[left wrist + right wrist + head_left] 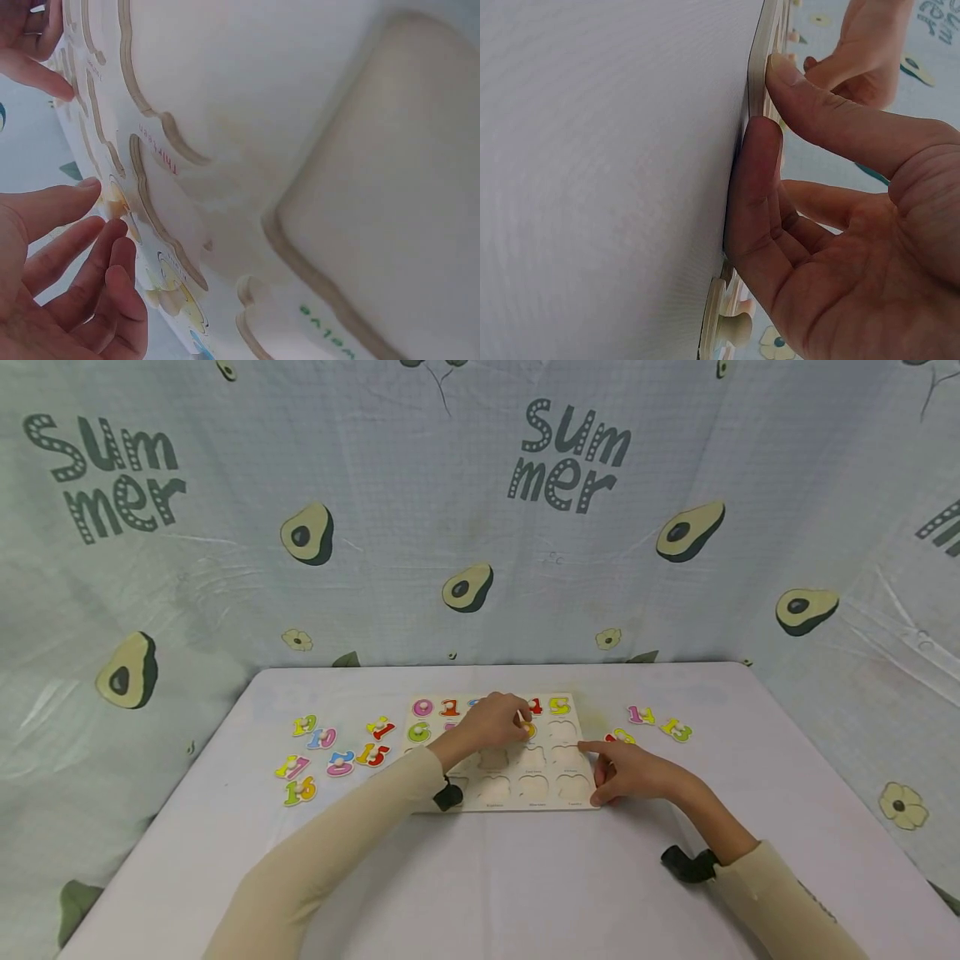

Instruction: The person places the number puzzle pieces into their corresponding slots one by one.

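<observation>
The left hand [491,724] reaches over the board with thumb and forefinger set a little apart at the knob of a yellow number piece [532,730]; from where I stand I can't tell whether they pinch it. That piece is in the second row of the puzzle board [516,807], towards the right. The right hand [637,774] is at the board's right side, its thumb and forefinger spread well apart: the thumb touches the near corner, the straight forefinger meets the edge farther up, and the other fingers are folded in.

Around the left hand, on the board's far rows, are a pink 0 [423,707], an orange 1 [449,707], a red 4 [535,706], a yellow 5 [559,706] and a green 6 [418,732]. The hand and forearm cover part of these rows; nearer the person, bare recesses show.

Left of the board lie seven loose number pieces, a 15 [372,755] and a 16 [300,791] among them. Beyond the right hand are a 14 [641,715], a 13 [677,730] and another piece [620,737] partly behind the fingers. Everything lies on a white-covered table [480,893], with an avocado-print curtain [390,527] behind it
</observation>
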`<action>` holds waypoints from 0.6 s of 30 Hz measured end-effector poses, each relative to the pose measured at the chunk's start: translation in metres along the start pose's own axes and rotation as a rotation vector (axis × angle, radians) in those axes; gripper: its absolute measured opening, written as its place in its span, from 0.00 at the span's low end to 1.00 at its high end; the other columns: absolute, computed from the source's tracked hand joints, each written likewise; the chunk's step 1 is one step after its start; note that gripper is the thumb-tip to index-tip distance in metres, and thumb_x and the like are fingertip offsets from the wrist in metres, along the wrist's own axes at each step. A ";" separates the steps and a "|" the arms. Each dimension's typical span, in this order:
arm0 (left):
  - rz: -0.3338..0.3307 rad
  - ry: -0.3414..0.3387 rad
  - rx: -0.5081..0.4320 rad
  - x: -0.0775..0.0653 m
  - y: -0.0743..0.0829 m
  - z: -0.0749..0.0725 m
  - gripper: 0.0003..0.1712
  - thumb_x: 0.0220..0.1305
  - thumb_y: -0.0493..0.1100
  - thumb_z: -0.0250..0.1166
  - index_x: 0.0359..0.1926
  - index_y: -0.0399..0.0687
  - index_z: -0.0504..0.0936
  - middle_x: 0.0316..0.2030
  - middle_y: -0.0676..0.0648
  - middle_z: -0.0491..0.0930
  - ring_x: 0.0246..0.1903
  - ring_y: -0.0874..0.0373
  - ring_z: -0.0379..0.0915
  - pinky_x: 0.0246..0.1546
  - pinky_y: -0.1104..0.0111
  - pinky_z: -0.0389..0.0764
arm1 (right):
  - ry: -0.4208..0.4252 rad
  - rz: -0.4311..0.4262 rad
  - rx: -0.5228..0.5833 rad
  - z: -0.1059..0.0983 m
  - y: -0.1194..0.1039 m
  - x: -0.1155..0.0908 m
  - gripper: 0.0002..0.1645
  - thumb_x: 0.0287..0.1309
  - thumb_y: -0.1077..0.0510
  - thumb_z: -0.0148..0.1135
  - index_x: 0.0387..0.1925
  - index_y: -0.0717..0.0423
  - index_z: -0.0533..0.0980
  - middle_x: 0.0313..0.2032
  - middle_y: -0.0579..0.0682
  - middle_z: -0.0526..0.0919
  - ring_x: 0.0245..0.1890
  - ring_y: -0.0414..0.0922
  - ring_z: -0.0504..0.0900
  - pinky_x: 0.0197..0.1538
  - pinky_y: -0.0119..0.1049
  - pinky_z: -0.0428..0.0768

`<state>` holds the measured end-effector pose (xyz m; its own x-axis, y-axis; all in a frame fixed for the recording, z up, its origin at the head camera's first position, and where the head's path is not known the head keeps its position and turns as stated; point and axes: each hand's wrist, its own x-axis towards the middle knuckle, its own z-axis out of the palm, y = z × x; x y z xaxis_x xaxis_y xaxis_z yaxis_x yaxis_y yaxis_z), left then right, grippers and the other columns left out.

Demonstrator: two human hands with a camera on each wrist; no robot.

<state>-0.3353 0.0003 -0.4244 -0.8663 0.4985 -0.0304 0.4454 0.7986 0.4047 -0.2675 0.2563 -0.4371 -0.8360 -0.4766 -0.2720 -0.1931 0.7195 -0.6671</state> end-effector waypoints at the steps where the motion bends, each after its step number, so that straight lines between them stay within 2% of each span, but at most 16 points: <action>1: 0.002 0.000 -0.005 -0.001 0.000 -0.001 0.13 0.68 0.44 0.69 0.51 0.48 0.87 0.44 0.48 0.88 0.44 0.57 0.80 0.45 0.65 0.80 | 0.000 0.001 -0.002 0.000 0.000 0.000 0.53 0.51 0.63 0.78 0.75 0.67 0.62 0.30 0.49 0.78 0.32 0.43 0.77 0.37 0.33 0.76; 8: 0.034 0.042 -0.041 -0.008 -0.004 -0.007 0.13 0.71 0.46 0.67 0.51 0.47 0.87 0.43 0.48 0.88 0.41 0.56 0.80 0.43 0.65 0.79 | 0.005 0.000 -0.004 0.000 -0.001 0.000 0.53 0.51 0.63 0.78 0.75 0.67 0.62 0.30 0.49 0.78 0.31 0.43 0.77 0.36 0.32 0.76; 12: 0.047 0.084 -0.063 -0.014 -0.012 -0.012 0.11 0.73 0.45 0.65 0.49 0.47 0.88 0.39 0.48 0.87 0.38 0.57 0.78 0.39 0.66 0.77 | 0.002 -0.007 0.008 0.000 -0.001 -0.001 0.53 0.50 0.63 0.78 0.75 0.68 0.62 0.30 0.49 0.78 0.31 0.43 0.77 0.36 0.32 0.76; 18: 0.039 0.138 -0.119 -0.030 -0.026 -0.020 0.11 0.72 0.46 0.64 0.49 0.47 0.88 0.39 0.48 0.87 0.39 0.57 0.79 0.41 0.66 0.77 | 0.008 -0.008 -0.002 0.001 0.001 -0.001 0.53 0.51 0.63 0.78 0.75 0.67 0.62 0.29 0.49 0.77 0.31 0.43 0.76 0.36 0.32 0.76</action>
<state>-0.3252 -0.0424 -0.4159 -0.8754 0.4708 0.1100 0.4564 0.7297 0.5091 -0.2666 0.2568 -0.4387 -0.8385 -0.4783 -0.2611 -0.2007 0.7166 -0.6680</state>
